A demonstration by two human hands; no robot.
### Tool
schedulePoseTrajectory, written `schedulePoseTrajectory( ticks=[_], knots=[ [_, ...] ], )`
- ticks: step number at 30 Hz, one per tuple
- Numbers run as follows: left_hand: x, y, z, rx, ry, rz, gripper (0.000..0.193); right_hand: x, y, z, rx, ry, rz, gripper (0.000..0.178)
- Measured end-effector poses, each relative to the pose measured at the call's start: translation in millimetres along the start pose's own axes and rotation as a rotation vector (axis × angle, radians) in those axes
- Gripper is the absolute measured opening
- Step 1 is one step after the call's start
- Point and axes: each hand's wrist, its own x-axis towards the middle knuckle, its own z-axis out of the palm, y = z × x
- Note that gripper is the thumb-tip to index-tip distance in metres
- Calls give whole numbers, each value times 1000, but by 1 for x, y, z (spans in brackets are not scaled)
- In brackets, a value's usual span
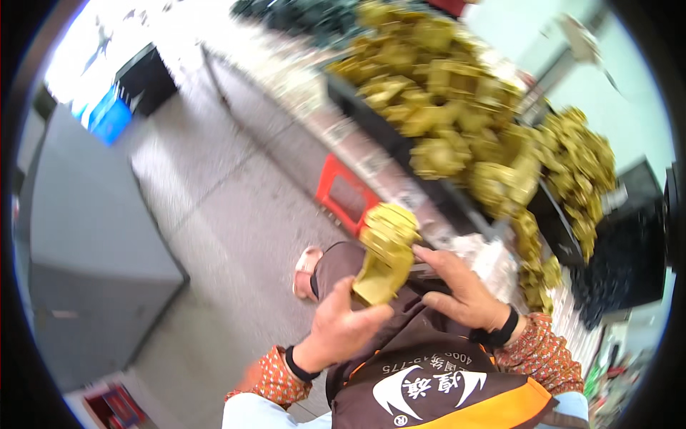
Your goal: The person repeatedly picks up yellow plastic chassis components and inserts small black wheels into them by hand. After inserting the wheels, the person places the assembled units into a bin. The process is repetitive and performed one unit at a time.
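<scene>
A gold-coloured moulded part [389, 250], with a rounded ribbed top and a hollow lower end, is held up over my lap. My left hand [343, 325] grips its lower end, with the thumb and fingers along the edge. My right hand [461, 286] is beside its right side, fingers stretched out and apart; the fingertips are close to the part, and I cannot tell whether they touch. Dark bands circle both wrists. Below the hands lies my brown apron [400, 357] with an orange border.
A large heap of similar gold parts [443, 93] fills a dark tray [379, 121] on the bench at right. Another heap [575, 164] stands beyond it. Black pieces [607, 264] lie far right. A red stool [350, 193] is by the bench; a grey cabinet [100, 236] stands left.
</scene>
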Motion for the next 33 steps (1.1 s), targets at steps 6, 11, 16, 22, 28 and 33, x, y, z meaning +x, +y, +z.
schedulePoseTrajectory(
  ticks=[6,11,16,22,28,33],
  knots=[
    [22,59,72,104,-588,397,37,-110,76,107,1341,509,-142,67],
    [40,127,196,-657,-593,-166,81,-238,139,105,1648,673,-203,62],
    [49,162,298,-849,-1211,-727,65,-292,176,128,1114,825,54,66],
    [48,179,360,-857,-1107,-872,44,-376,329,122,268,1265,812,26],
    [44,164,393,-858,-1162,-1006,51,-367,429,106,-222,1071,968,25],
    [45,136,414,-996,-1123,-1147,49,-350,423,121,-333,1064,853,27]
  ],
)
